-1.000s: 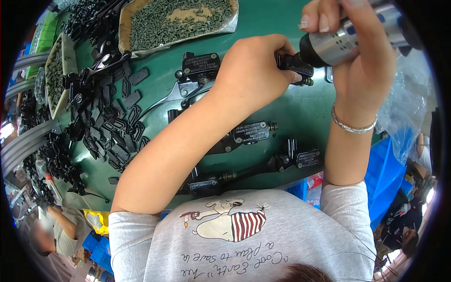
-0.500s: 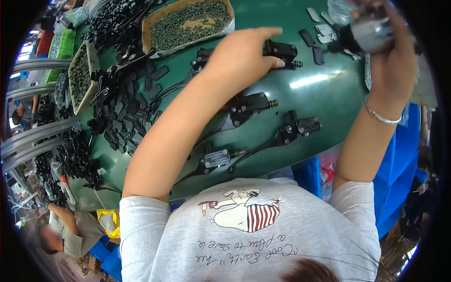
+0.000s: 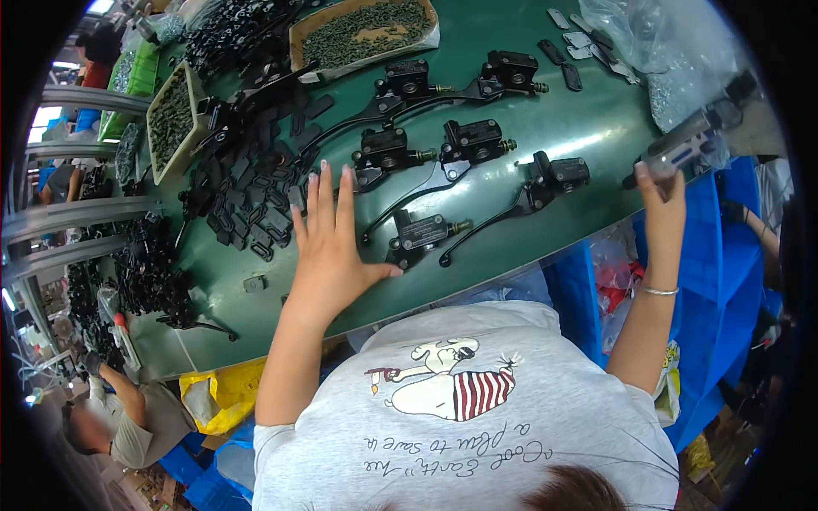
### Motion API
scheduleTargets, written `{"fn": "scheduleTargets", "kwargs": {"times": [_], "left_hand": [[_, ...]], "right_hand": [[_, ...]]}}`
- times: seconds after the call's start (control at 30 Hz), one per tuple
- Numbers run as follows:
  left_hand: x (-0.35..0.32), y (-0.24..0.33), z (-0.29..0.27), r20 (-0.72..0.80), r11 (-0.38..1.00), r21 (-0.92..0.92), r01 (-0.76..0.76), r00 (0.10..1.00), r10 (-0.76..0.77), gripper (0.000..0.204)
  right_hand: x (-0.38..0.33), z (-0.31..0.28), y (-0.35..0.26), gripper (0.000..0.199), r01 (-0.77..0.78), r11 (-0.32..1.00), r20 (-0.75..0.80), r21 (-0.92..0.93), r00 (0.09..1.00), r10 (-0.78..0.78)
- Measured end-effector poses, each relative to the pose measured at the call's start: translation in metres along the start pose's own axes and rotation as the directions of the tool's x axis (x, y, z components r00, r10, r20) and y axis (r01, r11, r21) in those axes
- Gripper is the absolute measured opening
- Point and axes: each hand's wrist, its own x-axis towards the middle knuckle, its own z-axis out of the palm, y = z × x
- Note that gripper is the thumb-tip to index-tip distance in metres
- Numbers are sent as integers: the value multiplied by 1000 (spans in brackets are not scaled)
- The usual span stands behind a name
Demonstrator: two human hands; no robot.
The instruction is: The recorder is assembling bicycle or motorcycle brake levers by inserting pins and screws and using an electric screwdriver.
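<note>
My left hand [image 3: 328,247] is spread flat, holding nothing, over the near part of the green table [image 3: 503,247]. Its thumb tip is close to the nearest brake lever assembly [image 3: 417,234], which has a black fluid reservoir. Out at the right, my right hand [image 3: 662,200] has its fingers around a grey and black power screwdriver [image 3: 686,146], which lies slantwise and is slightly blurred. Between my hands are more brake lever assemblies, one at the right [image 3: 555,173], one in the middle [image 3: 474,143] and one at the far side [image 3: 509,72].
A carton [image 3: 439,36] of small screws stands at the back, a smaller tray [image 3: 198,128] of dark parts at left. Black flat pieces [image 3: 260,187] lie heaped left of centre. Small plates [image 3: 571,77] and a clear plastic bag [image 3: 635,34] are back right. Blue bins [image 3: 720,247] stand right.
My left hand has drawn back from the far brake lever assembly toward me and spread its fingers. My right hand has come lower and nearer with the power screwdriver.
</note>
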Motion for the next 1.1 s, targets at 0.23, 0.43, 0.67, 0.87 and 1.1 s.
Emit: {"fn": "scheduleTargets", "kwargs": {"times": [0.23,0.43,0.67,0.87,1.1], "left_hand": [[-1,-1,26,-10,998,-65,-6,1000,5,129],[-1,6,50,-180,994,-94,-60,983,42,104],[13,25,46,-64,982,-133,137,987,-147,86],[13,6,50,-158,968,-249,-19,987,-21,83],[2,7,14,438,515,-754,408,896,-70,73]], "right_hand": [[-50,24,-89,66,628,756,463,-183,734,-497],[-43,92,-99,78,930,339,624,-142,350,-699],[-44,148,-101,70,939,313,576,-143,336,-745],[-43,148,-102,49,903,428,647,-34,346,-679],[-43,107,-118,21,668,726,462,162,599,-654]]}}
